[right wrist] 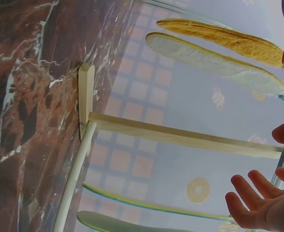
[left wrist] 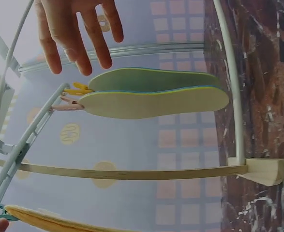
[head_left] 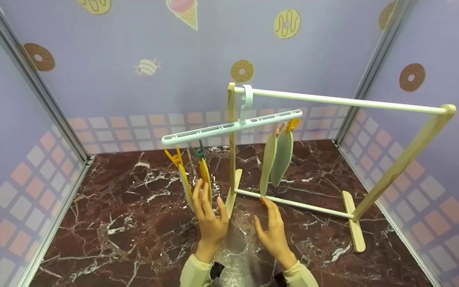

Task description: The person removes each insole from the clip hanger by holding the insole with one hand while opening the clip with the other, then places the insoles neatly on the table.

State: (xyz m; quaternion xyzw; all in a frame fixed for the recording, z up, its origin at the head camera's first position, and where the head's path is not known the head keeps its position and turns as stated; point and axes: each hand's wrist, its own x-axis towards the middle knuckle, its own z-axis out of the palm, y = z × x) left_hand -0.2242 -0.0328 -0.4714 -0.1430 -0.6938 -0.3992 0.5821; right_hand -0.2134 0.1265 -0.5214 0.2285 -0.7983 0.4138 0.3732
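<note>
A white hanger (head_left: 209, 130) hooks over the rack's top bar and tilts up to the right. On its left end, an orange-yellow clip (head_left: 174, 158) and a green clip (head_left: 200, 151) hold two fuzzy insoles, one whitish (right wrist: 214, 65), one golden (right wrist: 224, 41). At its right end, a pink clip (head_left: 279, 128) and an orange clip (head_left: 293, 124) hold a beige insole (head_left: 268, 167) and a grey-green insole (head_left: 283, 159). My left hand (head_left: 212, 227) is raised, fingers extended, overlapping the left insoles. My right hand (head_left: 274, 235) has loose fingers, fingertips at the beige insole's lower tip.
The wooden rack has a white top bar (head_left: 341, 100), a lower bar (head_left: 293, 204), a left post (head_left: 232, 147) and a right post (head_left: 403, 163) on wooden feet. It stands on a dark red marbled tabletop (head_left: 134, 223). Patterned purple walls (head_left: 197, 59) enclose three sides.
</note>
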